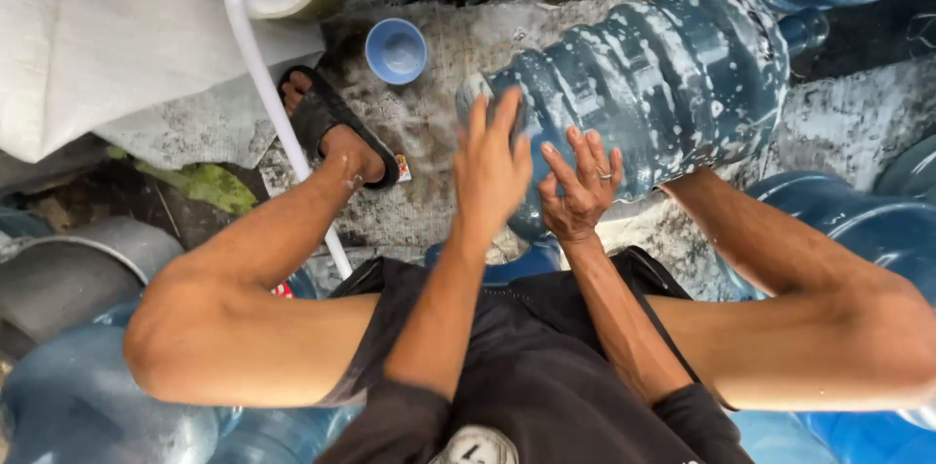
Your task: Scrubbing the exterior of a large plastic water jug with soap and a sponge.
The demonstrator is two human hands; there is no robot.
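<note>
A large blue water jug [653,84] lies on its side on wet concrete, flecked with soap suds, its neck pointing to the upper right. My left hand [490,167] is flat against the jug's base end, fingers spread. My right hand [582,186], with a ring on one finger, rests its fingertips on the jug's lower side near the base. Neither hand closes around anything. I am squatting, knees wide, with my left foot in a black sandal [336,123] on the ground.
A blue cap [396,50] lies open side up beyond the jug's base. A white hose [268,94] runs past my left foot. More blue jugs [858,220] crowd the right and lower left [88,406]. A white sack [107,25] covers the upper left.
</note>
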